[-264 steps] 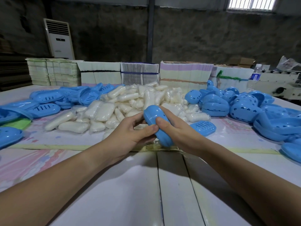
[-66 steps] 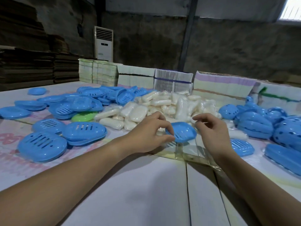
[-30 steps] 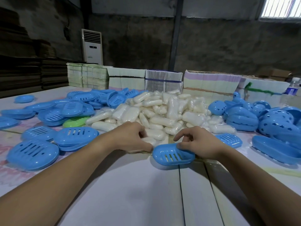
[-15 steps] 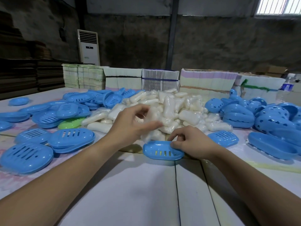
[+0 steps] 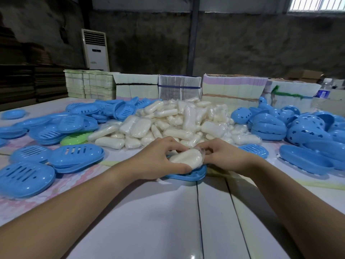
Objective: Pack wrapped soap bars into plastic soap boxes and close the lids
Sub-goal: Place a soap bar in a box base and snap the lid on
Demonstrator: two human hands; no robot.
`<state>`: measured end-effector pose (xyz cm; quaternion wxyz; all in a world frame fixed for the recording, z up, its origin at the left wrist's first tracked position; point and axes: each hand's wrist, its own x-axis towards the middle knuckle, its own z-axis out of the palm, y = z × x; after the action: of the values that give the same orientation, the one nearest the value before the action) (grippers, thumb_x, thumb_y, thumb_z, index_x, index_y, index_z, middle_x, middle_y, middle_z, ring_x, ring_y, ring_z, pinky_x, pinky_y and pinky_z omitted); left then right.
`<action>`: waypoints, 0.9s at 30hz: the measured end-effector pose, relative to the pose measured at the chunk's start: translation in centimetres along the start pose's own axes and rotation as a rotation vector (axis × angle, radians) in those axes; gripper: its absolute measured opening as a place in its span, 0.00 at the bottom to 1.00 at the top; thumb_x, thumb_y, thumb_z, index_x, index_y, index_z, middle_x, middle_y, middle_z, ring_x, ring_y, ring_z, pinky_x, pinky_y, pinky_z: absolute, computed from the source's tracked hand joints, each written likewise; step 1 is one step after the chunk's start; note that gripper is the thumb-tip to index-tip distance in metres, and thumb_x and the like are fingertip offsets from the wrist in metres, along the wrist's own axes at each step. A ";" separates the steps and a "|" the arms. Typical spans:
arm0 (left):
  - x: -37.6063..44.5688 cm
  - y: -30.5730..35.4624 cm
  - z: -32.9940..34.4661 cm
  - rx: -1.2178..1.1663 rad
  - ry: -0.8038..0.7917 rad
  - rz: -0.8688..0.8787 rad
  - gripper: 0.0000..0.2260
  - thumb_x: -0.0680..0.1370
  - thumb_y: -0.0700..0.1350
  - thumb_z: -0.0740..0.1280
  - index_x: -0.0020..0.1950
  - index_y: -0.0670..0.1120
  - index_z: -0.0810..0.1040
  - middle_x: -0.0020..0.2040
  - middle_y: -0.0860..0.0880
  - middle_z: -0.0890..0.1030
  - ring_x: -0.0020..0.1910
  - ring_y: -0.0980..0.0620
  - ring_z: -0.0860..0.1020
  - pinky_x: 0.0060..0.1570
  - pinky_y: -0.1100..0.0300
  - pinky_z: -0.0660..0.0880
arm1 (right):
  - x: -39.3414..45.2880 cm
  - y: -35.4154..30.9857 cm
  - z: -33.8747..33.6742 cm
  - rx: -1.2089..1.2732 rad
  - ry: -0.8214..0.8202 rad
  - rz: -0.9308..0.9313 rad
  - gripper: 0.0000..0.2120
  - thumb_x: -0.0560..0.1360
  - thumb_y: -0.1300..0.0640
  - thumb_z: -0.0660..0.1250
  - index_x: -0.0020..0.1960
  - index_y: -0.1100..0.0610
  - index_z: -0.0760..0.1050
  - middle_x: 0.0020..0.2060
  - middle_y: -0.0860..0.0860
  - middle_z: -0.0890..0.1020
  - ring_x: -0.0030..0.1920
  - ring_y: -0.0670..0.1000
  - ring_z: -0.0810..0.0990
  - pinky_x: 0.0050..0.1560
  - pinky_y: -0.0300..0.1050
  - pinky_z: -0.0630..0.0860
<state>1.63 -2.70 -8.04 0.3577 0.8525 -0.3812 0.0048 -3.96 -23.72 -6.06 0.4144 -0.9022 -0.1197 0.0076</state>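
White table (image 5: 168, 221): two hands, left grip (image 5: 158, 161) and right grip (image 5: 224, 157) around one wrapped soap bar (image 5: 186, 158) over one blue tray (image 5: 188, 174).

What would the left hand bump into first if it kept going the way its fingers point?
Probably the right hand. The left hand points rightward along the wrapped soap bar both hands hold over the blue tray, and their fingertips nearly meet already.

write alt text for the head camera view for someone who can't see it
Two bare hands, left hand and right hand, hold a wrapped soap bar over an open blue soap box tray on a white table. Behind them lies a pile of wrapped soap bars, with blue box halves spread at both sides.
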 end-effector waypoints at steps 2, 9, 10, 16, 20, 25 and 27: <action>0.0 0.0 -0.2 0.008 -0.042 -0.005 0.21 0.71 0.59 0.76 0.63 0.62 0.80 0.56 0.56 0.76 0.57 0.59 0.75 0.59 0.59 0.74 | -0.2 0.0 -0.2 0.038 -0.006 0.031 0.10 0.76 0.68 0.66 0.54 0.61 0.82 0.44 0.55 0.85 0.44 0.43 0.79 0.47 0.36 0.74; 0.0 -0.9 -1.3 0.110 -0.119 -0.042 0.26 0.69 0.66 0.74 0.66 0.60 0.78 0.58 0.62 0.76 0.56 0.62 0.75 0.51 0.68 0.71 | -0.2 0.5 -1.4 0.129 0.090 0.166 0.10 0.76 0.64 0.66 0.52 0.56 0.84 0.46 0.59 0.84 0.39 0.46 0.77 0.36 0.42 0.67; -0.1 -1.0 -1.6 0.112 -0.148 -0.045 0.31 0.66 0.68 0.74 0.67 0.59 0.77 0.58 0.64 0.75 0.57 0.64 0.74 0.53 0.70 0.70 | -0.3 0.5 -1.5 0.112 0.071 0.158 0.09 0.75 0.62 0.68 0.52 0.55 0.84 0.47 0.59 0.84 0.40 0.46 0.78 0.36 0.41 0.68; -0.2 -1.6 -2.0 0.104 -0.166 -0.060 0.34 0.54 0.69 0.76 0.58 0.61 0.79 0.53 0.63 0.75 0.54 0.62 0.75 0.54 0.57 0.79 | -0.3 0.5 -1.6 0.024 0.020 0.086 0.04 0.71 0.59 0.74 0.46 0.55 0.85 0.42 0.55 0.85 0.41 0.49 0.79 0.45 0.45 0.74; -0.1 -1.5 -1.2 0.141 -0.073 -0.038 0.36 0.53 0.72 0.73 0.57 0.59 0.80 0.52 0.59 0.76 0.52 0.61 0.75 0.55 0.58 0.76 | -0.2 0.3 -0.9 -0.064 0.022 0.047 0.04 0.71 0.59 0.75 0.45 0.56 0.86 0.43 0.57 0.86 0.41 0.48 0.80 0.45 0.41 0.76; 0.3 -1.7 -0.5 0.153 -0.008 -0.041 0.34 0.55 0.72 0.73 0.56 0.58 0.80 0.49 0.57 0.75 0.50 0.61 0.74 0.47 0.66 0.70 | -0.1 0.3 -0.8 -0.231 0.137 0.055 0.03 0.71 0.55 0.74 0.44 0.49 0.85 0.41 0.48 0.86 0.43 0.45 0.81 0.45 0.40 0.77; 0.5 -1.8 -0.1 0.167 0.022 -0.042 0.30 0.60 0.68 0.77 0.58 0.57 0.79 0.49 0.57 0.74 0.49 0.61 0.73 0.45 0.69 0.67 | 0.2 0.4 -0.7 -0.282 0.217 0.055 0.04 0.71 0.54 0.74 0.45 0.48 0.84 0.39 0.45 0.84 0.40 0.43 0.80 0.42 0.35 0.75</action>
<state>3.17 -2.11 -8.91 0.2898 0.8869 -0.3576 0.0386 -3.63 -24.49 -5.88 0.2940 -0.9497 -0.0495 -0.0955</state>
